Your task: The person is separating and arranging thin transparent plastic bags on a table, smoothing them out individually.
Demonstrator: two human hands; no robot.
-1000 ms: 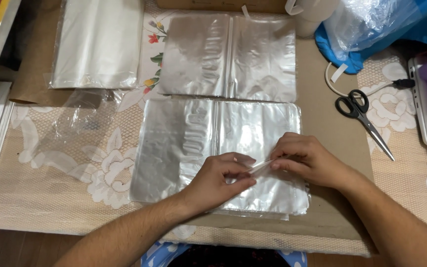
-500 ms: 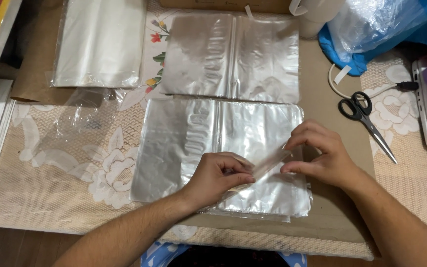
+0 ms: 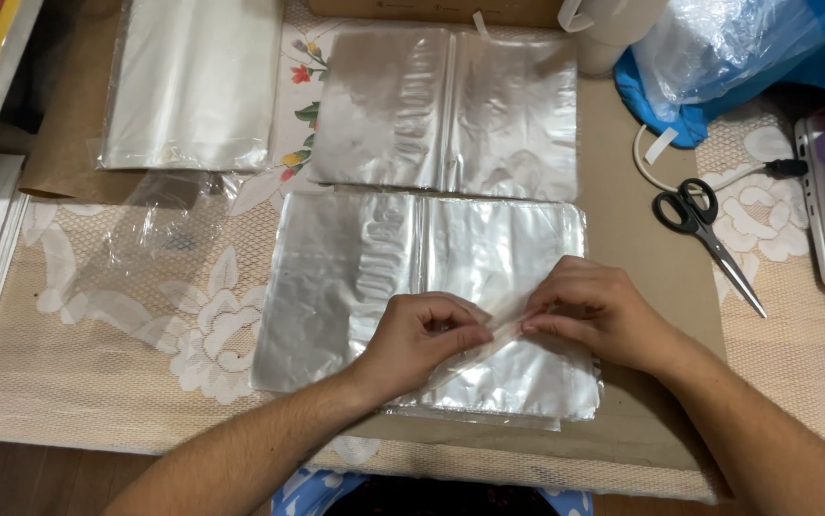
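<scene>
My work surface is a table (image 3: pixel 87 420) covered by a beige lace cloth (image 3: pixel 145 354) with a white floral pattern. A brown cardboard sheet (image 3: pixel 651 287) lies over its centre and right. The table's dark wooden edge shows at lower left. Light is even and warm from overhead, with glare on glossy surfaces. No wall, window or floor is visible from my head view.

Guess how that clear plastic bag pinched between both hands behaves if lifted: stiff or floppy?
Probably floppy: the clear plastic bag already creases and sags between the left hand and right hand. Likely very light, being thin and see-through. Possibly slippery too: the glossy stack of bags beneath could let it slide.
</scene>
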